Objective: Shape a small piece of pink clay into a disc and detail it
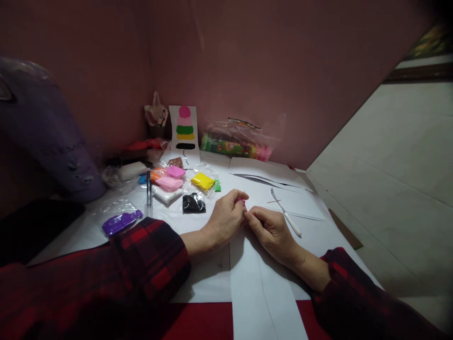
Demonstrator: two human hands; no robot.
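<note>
My left hand [226, 216] is closed around a small bit of bright pink modelling clay [242, 201], most of it hidden by the fingers. Thumb and fingers of my right hand [272, 231] are curled in a pinch that meets the left fingertips; what lies in that pinch cannot be made out. Both hands are above a long white paper strip [264, 297] with a thin pencil line down it. A fork with a white handle [293, 225] lies just beyond my right hand. Left of my left hand is a bag of black clay [194, 203].
Bags of yellow clay [202, 181], pink clay [170, 182] and purple clay [122, 222] lie leftward, near a dark pen [148, 188]. A paper with coloured bands [184, 134] leans at the wall. A purple bottle [67, 146] stands left; a plastic-wrapped pack [235, 146] lies behind.
</note>
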